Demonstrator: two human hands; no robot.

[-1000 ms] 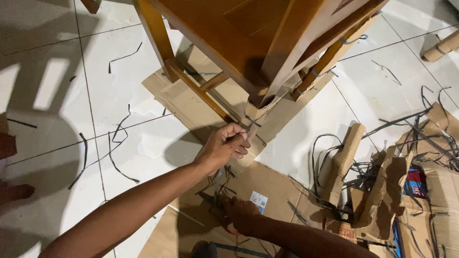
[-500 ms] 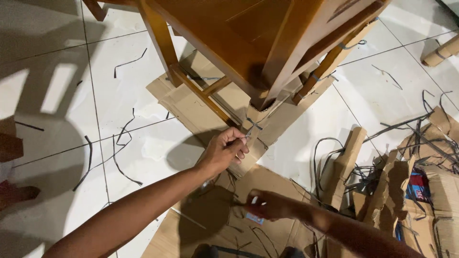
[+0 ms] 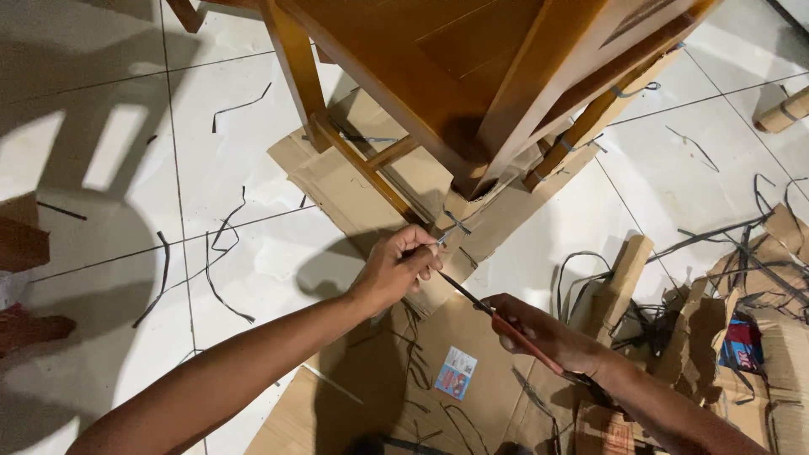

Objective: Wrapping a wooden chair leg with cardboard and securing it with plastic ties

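The right hand (image 3: pixel 548 333) is closed round red-handled scissors (image 3: pixel 497 318), blades aimed up at the left hand (image 3: pixel 396 270), whose fingers pinch a grey strap (image 3: pixel 451 226) just beyond. That strap binds cardboard (image 3: pixel 447 253) to the foot of the chair leg (image 3: pixel 527 101) farther off. The blade tip lies so near the pinching fingers that a slip could nick them, or scratch the wood.

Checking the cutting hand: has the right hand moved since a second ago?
Yes. The right hand rose from the printed sticker toward the cardboard-wrapped chair leg.
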